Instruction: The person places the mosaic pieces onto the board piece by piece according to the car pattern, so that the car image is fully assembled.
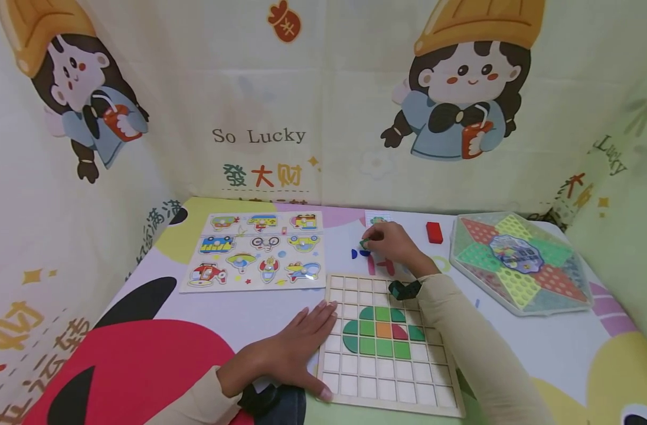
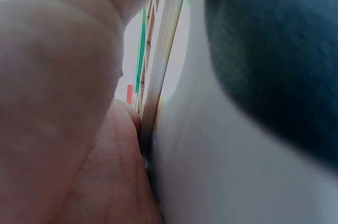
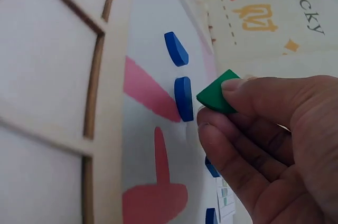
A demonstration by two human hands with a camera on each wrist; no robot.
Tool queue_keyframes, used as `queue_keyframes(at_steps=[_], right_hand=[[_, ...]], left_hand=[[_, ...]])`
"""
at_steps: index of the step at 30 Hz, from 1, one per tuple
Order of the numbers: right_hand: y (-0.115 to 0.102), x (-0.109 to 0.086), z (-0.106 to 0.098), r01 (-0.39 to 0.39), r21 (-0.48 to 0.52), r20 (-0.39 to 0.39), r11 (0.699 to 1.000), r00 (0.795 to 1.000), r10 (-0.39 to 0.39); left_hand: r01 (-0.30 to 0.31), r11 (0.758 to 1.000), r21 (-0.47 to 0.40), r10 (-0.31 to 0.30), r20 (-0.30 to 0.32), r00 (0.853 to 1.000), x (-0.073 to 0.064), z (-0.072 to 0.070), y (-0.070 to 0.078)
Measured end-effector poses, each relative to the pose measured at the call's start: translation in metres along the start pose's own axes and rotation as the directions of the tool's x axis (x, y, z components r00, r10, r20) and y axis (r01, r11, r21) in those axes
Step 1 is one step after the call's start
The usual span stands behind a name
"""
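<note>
A small green tile [image 3: 219,93] with a pointed corner is pinched between the thumb and fingertips of my right hand [image 1: 395,245], beyond the board's far edge. Blue tiles with curved sides [image 3: 184,98] lie on the table close beside that hand. My left hand [image 1: 291,354] rests with spread fingers along the left edge of the wooden grid board [image 1: 366,389]. Green, orange and red tiles [image 1: 383,330] fill several cells in the board's middle. In the left wrist view, the palm and thumb lie against the board's side edge [image 2: 163,49].
Left of the board's far end lies a vehicle picture puzzle [image 1: 257,251]. A patterned card [image 1: 378,218] is behind the right hand, partly covered. To the right are a red block [image 1: 434,232] and a hexagonal star-patterned game board [image 1: 520,262]. Printed cloth walls [image 1: 345,118] enclose the table.
</note>
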State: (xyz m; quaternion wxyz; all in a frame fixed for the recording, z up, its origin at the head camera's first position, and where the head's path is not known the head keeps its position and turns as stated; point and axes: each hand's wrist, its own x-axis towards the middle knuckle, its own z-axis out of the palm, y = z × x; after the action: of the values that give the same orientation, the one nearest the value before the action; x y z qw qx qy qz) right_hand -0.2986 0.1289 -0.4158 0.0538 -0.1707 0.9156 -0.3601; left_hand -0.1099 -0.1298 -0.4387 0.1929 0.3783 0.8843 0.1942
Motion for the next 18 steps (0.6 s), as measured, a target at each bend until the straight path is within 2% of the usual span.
queue_keyframes(at_steps=[5,11,18], right_hand=[[0.0,-0.007,-0.006,0.055,-0.036,-0.014,0.998,0.998,-0.055],[-0.002,-0.017,-0.011,0.08,-0.079,-0.038,0.994,0.996,-0.084],[0.003,-0.032,-0.016,0.061,-0.051,-0.091,0.997,0.994,-0.066]], left_hand=[[0.007,1.0,-0.005,-0.007,0.004,1.0,-0.002,-0.002,0.001],[0.017,1.0,-0.004,-0.017,0.002,1.0,-0.003,-0.002,0.001],[0.01,1.0,-0.012,-0.01,0.003,1.0,-0.001,-0.001,0.001]])
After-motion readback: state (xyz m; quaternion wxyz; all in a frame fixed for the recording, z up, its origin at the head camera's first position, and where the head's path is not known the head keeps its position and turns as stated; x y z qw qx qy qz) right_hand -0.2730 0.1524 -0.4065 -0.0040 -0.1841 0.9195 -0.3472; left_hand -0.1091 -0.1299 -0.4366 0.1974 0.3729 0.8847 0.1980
